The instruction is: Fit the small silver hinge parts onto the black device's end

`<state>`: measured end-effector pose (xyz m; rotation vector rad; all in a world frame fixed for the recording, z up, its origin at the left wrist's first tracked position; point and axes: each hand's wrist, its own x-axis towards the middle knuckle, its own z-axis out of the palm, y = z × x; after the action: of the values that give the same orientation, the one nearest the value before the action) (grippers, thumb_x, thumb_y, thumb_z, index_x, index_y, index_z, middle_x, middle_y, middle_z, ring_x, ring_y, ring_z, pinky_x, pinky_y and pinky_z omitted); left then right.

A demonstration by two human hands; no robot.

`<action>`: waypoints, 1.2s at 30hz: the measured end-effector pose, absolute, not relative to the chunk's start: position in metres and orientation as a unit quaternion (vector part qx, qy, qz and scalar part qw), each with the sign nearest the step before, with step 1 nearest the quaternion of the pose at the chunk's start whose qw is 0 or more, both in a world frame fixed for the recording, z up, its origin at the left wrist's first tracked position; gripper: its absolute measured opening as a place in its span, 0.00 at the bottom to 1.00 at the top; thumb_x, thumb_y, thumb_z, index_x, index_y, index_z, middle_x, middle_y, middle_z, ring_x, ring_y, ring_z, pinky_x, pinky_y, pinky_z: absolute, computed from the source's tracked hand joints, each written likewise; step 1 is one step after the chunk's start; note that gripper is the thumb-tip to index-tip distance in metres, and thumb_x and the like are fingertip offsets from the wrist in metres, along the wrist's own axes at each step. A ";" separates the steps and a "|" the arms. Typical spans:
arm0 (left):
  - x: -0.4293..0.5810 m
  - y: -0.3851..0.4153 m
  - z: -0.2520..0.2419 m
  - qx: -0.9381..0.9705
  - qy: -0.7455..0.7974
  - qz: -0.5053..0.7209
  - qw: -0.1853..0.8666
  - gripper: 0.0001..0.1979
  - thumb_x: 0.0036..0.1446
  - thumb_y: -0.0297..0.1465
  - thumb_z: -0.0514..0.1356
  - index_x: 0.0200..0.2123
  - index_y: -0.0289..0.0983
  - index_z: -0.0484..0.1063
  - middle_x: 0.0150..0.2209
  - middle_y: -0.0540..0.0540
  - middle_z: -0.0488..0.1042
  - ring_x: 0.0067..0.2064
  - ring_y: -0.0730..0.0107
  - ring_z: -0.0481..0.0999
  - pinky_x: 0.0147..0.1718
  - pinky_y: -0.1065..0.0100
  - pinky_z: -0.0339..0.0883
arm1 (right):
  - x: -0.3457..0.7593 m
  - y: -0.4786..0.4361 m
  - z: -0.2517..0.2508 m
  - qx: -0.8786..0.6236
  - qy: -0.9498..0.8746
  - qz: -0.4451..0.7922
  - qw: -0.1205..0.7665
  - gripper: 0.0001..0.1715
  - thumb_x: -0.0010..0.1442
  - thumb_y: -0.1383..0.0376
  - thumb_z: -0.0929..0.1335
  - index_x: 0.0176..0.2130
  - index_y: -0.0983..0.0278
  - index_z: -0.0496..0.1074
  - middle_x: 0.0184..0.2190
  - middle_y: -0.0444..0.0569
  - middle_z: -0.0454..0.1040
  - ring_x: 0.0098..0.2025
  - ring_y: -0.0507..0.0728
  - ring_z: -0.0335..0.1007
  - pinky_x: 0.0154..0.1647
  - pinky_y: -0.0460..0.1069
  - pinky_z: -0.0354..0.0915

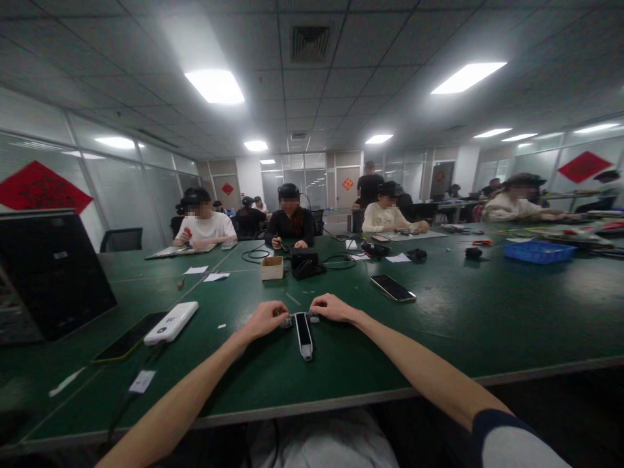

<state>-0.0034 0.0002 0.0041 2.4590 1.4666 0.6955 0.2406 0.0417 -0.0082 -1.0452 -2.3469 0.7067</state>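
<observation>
Phone point(110, 350) and white slab point(170, 323) lie side by side at the lower left of the frame. Moving right, left hand point(272, 318) has its fingers bunched narrow at the gadget point(304, 335), which lies on the green table point(468, 325) just below frame centre. Right hand point(331, 309) is curled the same way at the gadget's other side. Honestly can't tell if either one's actually gripping or just touching. Second phone point(392, 288) sits right of centre, then a blue tray point(539, 253) farther right.

Grey tiled ceiling point(390, 32), bright light panels point(214, 86), glass partition walls point(117, 185), red diamond hangings point(41, 187); green tabletop point(468, 312)
</observation>
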 end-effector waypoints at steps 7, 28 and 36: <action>-0.002 -0.001 0.005 0.829 0.491 0.248 0.097 0.13 0.54 0.37 0.54 0.33 0.35 0.75 0.30 0.48 0.76 0.31 0.69 0.72 0.30 0.72 0.63 | 0.237 0.037 -0.006 -0.408 -0.849 0.217 0.255 0.13 0.58 0.59 0.64 0.34 0.65 0.74 0.32 0.47 0.75 0.34 0.54 0.68 0.34 0.47 0.61; -0.014 0.009 0.002 0.833 0.505 0.226 0.001 0.11 0.54 0.33 0.54 0.31 0.35 0.75 0.29 0.47 0.75 0.29 0.69 0.71 0.31 0.72 0.62 | 0.190 0.005 0.033 -0.446 -0.894 0.029 0.011 0.13 0.49 0.59 0.69 0.34 0.64 0.74 0.34 0.54 0.76 0.35 0.60 0.73 0.28 0.46 0.62; -0.015 0.012 -0.005 0.851 0.486 0.197 0.011 0.10 0.55 0.33 0.55 0.31 0.36 0.75 0.29 0.47 0.75 0.30 0.68 0.72 0.30 0.71 0.62 | 0.255 0.088 0.022 -0.576 -0.818 0.010 0.008 0.16 0.59 0.60 0.67 0.45 0.66 0.70 0.43 0.53 0.72 0.43 0.58 0.70 0.41 0.53 0.67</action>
<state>-0.0145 0.0120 -0.0054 2.6565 1.5176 0.6143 0.2553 0.0878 0.0218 -1.7992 -2.5550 0.0323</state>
